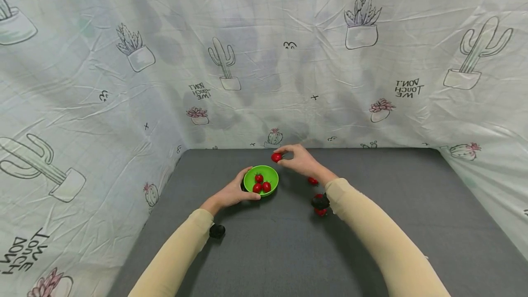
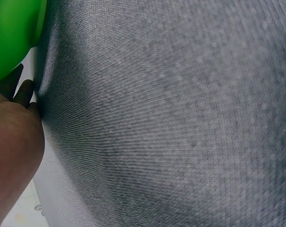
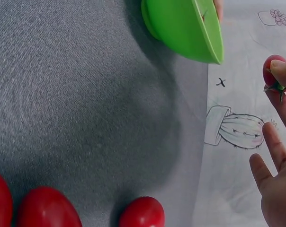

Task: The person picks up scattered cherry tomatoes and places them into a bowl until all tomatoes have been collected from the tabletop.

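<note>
A small green bowl [image 1: 270, 174] stands on the dark table with three red cherry tomatoes [image 1: 259, 178] inside, their green stems showing. My left hand [image 1: 232, 193] holds it from the left, thumb along the near side and fingers round the far side. Beyond the bowl's right rim, my right hand [image 1: 302, 161] pinches another cherry tomato [image 3: 267, 71] between thumb and fingers, raised above the table. In the right wrist view its green stem points back toward the palm, and the other fingers are spread.
Loose tomatoes lie right of the bowl: one [image 1: 313, 180] beneath the right forearm, others [image 1: 320, 212] nearer me, partly covered by the black wrist camera [image 1: 320, 201]. A white sheet [image 1: 255, 81] printed with cacti hangs behind the table [image 1: 264, 251] and along its left.
</note>
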`<state>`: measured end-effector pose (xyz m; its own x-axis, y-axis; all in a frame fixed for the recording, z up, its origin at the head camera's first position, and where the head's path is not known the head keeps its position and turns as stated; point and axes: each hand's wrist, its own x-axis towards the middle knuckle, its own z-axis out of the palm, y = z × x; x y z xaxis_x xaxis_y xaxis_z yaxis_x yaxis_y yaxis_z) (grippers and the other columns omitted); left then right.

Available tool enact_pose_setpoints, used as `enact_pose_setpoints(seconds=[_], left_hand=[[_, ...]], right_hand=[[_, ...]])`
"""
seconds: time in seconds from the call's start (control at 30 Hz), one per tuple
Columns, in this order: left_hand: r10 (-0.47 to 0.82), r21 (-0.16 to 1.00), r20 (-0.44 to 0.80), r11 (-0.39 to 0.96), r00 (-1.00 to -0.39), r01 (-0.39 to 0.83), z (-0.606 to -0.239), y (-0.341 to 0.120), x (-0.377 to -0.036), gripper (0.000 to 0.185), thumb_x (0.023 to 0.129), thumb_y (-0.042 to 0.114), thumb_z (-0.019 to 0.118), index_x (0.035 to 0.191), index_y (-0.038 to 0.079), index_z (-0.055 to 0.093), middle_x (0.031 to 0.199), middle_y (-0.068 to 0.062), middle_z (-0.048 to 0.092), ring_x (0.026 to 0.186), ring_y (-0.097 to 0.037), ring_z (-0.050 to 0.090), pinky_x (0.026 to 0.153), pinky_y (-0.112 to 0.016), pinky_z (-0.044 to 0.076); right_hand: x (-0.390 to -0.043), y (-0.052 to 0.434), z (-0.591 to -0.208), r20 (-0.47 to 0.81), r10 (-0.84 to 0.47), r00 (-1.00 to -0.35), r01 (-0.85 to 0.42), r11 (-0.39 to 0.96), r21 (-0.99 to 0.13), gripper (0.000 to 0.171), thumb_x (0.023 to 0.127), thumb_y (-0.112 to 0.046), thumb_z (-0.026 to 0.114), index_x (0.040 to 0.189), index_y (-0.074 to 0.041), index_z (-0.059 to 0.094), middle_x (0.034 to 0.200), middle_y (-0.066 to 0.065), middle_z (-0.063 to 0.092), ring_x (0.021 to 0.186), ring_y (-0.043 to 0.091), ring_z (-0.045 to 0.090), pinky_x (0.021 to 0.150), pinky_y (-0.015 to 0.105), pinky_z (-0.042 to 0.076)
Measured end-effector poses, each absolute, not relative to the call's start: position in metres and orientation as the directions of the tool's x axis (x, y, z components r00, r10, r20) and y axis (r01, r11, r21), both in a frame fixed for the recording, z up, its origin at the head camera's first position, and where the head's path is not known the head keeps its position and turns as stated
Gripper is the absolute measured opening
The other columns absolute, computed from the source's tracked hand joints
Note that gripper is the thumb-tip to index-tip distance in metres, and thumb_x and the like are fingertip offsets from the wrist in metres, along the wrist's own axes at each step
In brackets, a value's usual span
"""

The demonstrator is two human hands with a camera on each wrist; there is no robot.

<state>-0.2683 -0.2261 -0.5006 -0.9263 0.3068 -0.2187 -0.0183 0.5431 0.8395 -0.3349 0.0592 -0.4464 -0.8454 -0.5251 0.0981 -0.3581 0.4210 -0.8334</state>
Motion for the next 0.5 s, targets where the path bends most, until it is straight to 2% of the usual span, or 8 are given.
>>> enact_pose_setpoints(seconds=[0.2,0.5], left_hand=[[0.314,0.846,-0.218,0.532,-0.924,-0.019,-0.5,-0.225,-0.268,0.106,0.085,0.039,0.085,0.164,0.023,0.016,0.164,-0.011,0.026,0.147,-0.031,0.032,0.116,-0.058,0.027],[0.324,0.854,-0.215,0.519,-0.921,-0.017,-0.5,-0.226,-0.267,0.105,0.086,0.038,0.085,0.164,0.022,0.017,0.165,-0.01,0.025,0.147,-0.031,0.03,0.116,-0.059,0.027]], right_hand=[[-0.334,0.051,-0.453,0.086,-0.551,-0.83,-0.365,0.421,-0.831,0.037,0.097,-0.017,0.07,0.134,-0.012,0.068,0.127,0.004,0.065,0.129,0.034,0.053,0.099,0.05,0.045],[-0.332,0.038,-0.463,0.102,-0.594,-0.798,-0.415,0.418,-0.808,0.033,0.098,-0.016,0.07,0.131,-0.014,0.07,0.126,0.001,0.067,0.125,0.03,0.057,0.103,0.048,0.045]])
